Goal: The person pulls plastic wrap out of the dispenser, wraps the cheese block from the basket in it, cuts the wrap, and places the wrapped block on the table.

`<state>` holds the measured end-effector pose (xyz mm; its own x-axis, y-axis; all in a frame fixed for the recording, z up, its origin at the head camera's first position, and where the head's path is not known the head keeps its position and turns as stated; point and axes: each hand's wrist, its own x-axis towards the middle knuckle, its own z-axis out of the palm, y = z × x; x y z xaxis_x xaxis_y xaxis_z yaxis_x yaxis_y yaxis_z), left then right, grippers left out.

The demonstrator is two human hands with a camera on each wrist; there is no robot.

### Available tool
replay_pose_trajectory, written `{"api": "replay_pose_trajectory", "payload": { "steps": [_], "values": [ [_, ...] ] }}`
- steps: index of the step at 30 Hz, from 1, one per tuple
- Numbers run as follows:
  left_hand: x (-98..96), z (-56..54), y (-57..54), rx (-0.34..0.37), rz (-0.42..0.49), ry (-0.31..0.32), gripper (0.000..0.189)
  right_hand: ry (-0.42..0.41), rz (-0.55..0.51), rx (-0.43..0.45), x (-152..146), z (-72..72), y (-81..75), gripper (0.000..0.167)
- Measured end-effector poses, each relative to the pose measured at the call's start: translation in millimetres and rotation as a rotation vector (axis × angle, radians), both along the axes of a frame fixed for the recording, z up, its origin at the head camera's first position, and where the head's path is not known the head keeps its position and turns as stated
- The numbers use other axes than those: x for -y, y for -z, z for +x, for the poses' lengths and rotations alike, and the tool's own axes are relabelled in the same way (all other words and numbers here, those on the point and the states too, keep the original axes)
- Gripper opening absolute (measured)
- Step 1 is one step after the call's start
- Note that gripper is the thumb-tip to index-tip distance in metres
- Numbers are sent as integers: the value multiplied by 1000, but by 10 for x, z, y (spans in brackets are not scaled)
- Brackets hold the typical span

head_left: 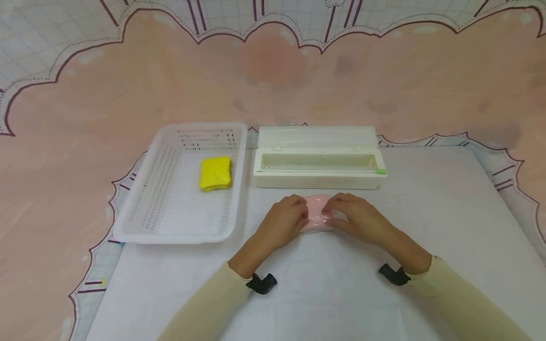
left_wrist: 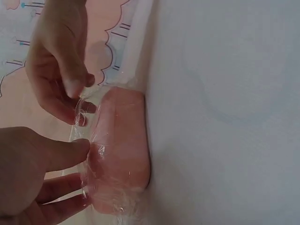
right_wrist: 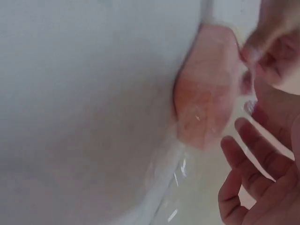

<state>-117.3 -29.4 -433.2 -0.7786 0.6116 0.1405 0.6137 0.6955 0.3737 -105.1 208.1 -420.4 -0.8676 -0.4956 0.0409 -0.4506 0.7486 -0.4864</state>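
Note:
A pink sponge-like block (head_left: 316,212) covered in clear plastic film (left_wrist: 124,206) lies on the white table in front of the long box. My left hand (head_left: 283,220) is at its left end; in the left wrist view the thumb and fingers pinch the film at the block's edge. My right hand (head_left: 362,218) is at the right end, with thumb and index apart over the block. In the right wrist view the right hand's other fingers (right_wrist: 253,159) are loosely bent and spread beside the film. Its exact contact with the film is partly hidden.
Behind the block stands a long white box (head_left: 320,182) with its lid raised and a small green piece (head_left: 381,171) at its right front edge. To the left, a white perforated basket (head_left: 179,236) holds a yellow sponge-like block (head_left: 215,174). The white tabletop (head_left: 332,293) spreads around them.

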Motion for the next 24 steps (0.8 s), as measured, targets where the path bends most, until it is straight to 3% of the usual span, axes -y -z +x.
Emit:
{"api": "replay_pose_trajectory", "payload": {
  "steps": [5,9,13,16,20,24],
  "values": [
    [-5,-65,42,84,87,-39,6,60,54,17,163,-72,41,8],
    [-17,-106,79,84,109,-56,9,80,9,-10,195,-121,86,12],
    [1,-132,119,37,68,-35,10,2,0,-166,186,-143,145,15],
    [61,-126,129,16,-12,24,12,-82,26,-283,147,-141,183,14],
    [186,-80,87,88,-101,119,35,-195,58,-293,57,-118,213,33],
    [247,-69,83,124,-101,155,47,-257,101,-269,11,-130,238,47]
  ]
}}
